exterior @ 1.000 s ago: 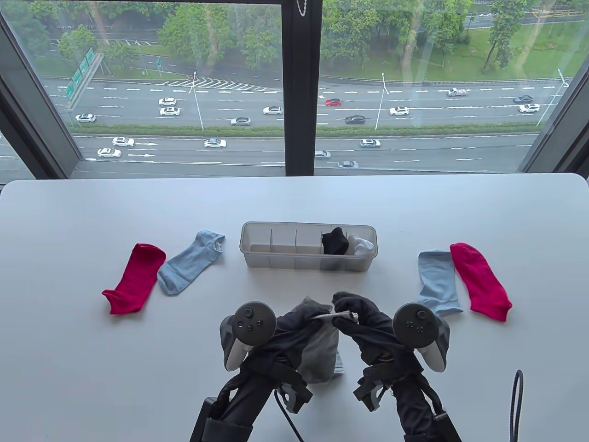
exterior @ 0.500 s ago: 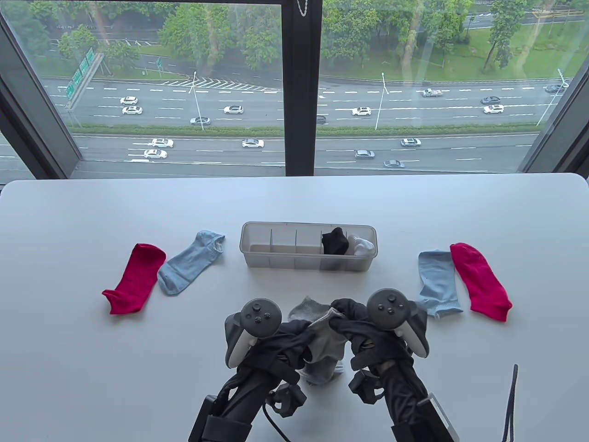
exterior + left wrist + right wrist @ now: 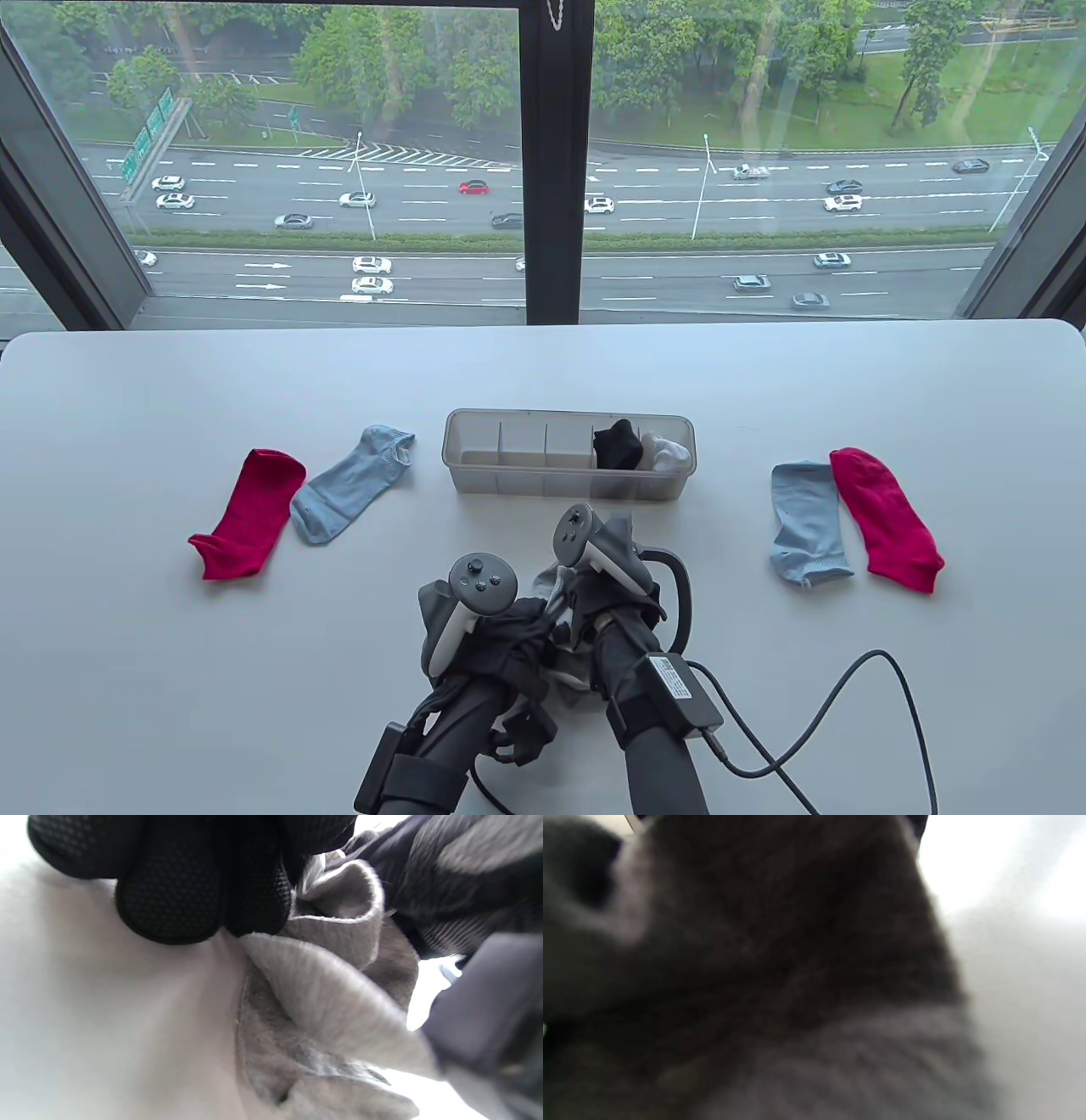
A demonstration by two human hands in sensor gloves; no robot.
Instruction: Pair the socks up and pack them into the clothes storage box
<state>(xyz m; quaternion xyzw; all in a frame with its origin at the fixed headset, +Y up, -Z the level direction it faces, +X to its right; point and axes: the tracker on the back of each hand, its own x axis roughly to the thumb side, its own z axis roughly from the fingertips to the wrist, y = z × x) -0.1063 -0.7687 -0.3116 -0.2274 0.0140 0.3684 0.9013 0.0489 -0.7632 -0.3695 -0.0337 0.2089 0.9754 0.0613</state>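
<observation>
— Where the hands meet at the near edge of the worktop [image 3: 170,679], what do they hold?
— The grey socks [image 3: 567,671], bunched between them. The left hand [image 3: 509,632] has its fingers [image 3: 178,895] curled and pinching the fabric; the right hand [image 3: 607,598] is turned on its side over the bundle, but I cannot tell how its fingers lie.
— And beyond?
— A red sock [image 3: 250,514] and a blue sock [image 3: 352,484] lie left; another blue sock [image 3: 806,522] and red sock [image 3: 887,518] lie right, touching.
— The box [image 3: 475,484]?
— Behind the hands, divided into compartments. A black pair [image 3: 618,445] fills the second from right, a white pair [image 3: 666,452] the rightmost.
</observation>
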